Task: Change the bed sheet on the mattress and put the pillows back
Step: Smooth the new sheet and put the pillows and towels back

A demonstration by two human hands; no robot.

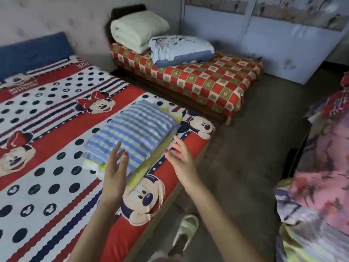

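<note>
A red, white and navy cartoon-mouse sheet [56,118] covers the mattress in front of me. On its near right part lies a folded blue-and-white striped sheet [132,131] on top of folded yellow-white cloth [140,175]. My left hand [115,167] hovers with straight fingers over the near edge of the striped bundle. Just right of the bundle, my right hand [180,154] is held with fingers spread and nothing in it. A light blue pillow [179,48] lies on the small checkered bed at the back.
A low bed with a red checkered cover [207,82] stands beyond the mattress, holding a rolled white quilt [136,29]. A blue headboard cushion [34,52] is at the far left. Pink-purple floral bedding [321,176] is piled on the right. A white slipper [186,231] is on the floor.
</note>
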